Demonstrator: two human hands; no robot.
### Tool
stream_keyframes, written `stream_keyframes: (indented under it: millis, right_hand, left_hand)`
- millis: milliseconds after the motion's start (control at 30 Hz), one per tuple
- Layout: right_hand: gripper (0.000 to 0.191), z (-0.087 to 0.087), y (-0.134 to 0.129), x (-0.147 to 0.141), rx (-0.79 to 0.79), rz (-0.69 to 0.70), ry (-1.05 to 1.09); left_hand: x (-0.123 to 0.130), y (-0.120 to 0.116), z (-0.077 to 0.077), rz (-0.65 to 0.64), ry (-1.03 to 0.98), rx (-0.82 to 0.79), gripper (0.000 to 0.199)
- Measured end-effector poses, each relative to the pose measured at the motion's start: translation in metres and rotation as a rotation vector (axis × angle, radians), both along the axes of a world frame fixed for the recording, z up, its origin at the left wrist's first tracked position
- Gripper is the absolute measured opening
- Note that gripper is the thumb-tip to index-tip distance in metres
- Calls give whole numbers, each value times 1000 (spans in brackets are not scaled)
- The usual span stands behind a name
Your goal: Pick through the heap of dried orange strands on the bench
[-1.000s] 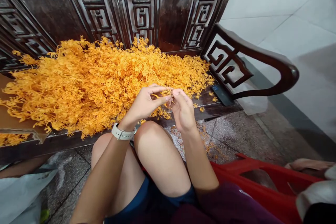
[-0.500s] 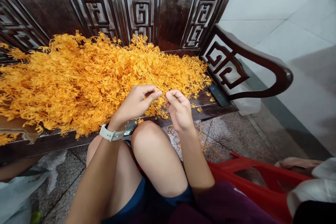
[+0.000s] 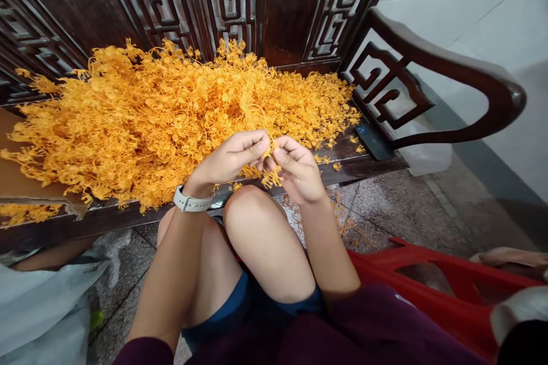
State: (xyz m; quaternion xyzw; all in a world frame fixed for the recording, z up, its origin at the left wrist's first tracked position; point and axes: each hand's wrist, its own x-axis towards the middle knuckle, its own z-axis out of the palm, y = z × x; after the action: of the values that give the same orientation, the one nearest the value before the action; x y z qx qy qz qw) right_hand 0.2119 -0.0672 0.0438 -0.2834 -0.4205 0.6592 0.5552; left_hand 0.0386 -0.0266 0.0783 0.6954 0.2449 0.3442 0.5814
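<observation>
A long heap of orange plastic flower-like pieces point(image 3: 171, 120) covers most of the dark wooden bench seat. Above its front edge, my left hand point(image 3: 235, 154), with a pale watch strap on the wrist, pinches a small orange piece point(image 3: 270, 151) between thumb and fingers. Close beside it on the right, my right hand point(image 3: 299, 168) grips the same piece with thumb and bent fingers. Some orange strands hang just below the fingertips. The piece's exact shape is partly hidden by my fingers.
A dark phone point(image 3: 373, 140) lies at the bench's right end, by the carved armrest point(image 3: 466, 68). Cardboard point(image 3: 25, 174) is at the left. A red plastic stool point(image 3: 428, 274) stands lower right; grey plastic sheeting point(image 3: 47, 313) lies lower left. Orange bits litter the floor.
My two hands have come together, and both now pinch an orange piece that shows more clearly between them. The view has shifted slightly, moving the armrest right and up.
</observation>
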Motion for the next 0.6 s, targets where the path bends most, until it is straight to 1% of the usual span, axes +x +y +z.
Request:
stream_keyframes:
  millis: [33, 100, 200, 267, 333, 400, 500, 600]
  right_hand:
    - [23, 1, -1, 1, 10, 44, 30]
    - [23, 4, -3, 3, 43, 109, 65]
    - [25, 7, -4, 6, 76, 158, 81]
    - [32, 8, -4, 7, 63, 179, 152]
    - [41, 9, -4, 7, 38, 164, 238]
    - [46, 10, -3, 7, 14, 124, 253]
    - [44, 12, -2, 6, 11, 75, 213]
    - [46, 11, -1, 9, 30, 11, 230]
  left_hand:
    - [0, 0, 1, -51, -54, -64, 46]
    - [0, -1, 0, -108, -117, -149, 44]
    - [1, -2, -3, -130, -186, -234, 40]
    - [1, -4, -2, -104, -290, -284, 44]
    - [2, -7, 1, -20, -406, -308, 55]
    - [2, -11, 5, 107, -458, -319, 60]
    - [-1, -11, 11, 272, -460, -350, 49]
    - [-6, -4, 7, 398, -512, -336, 38]
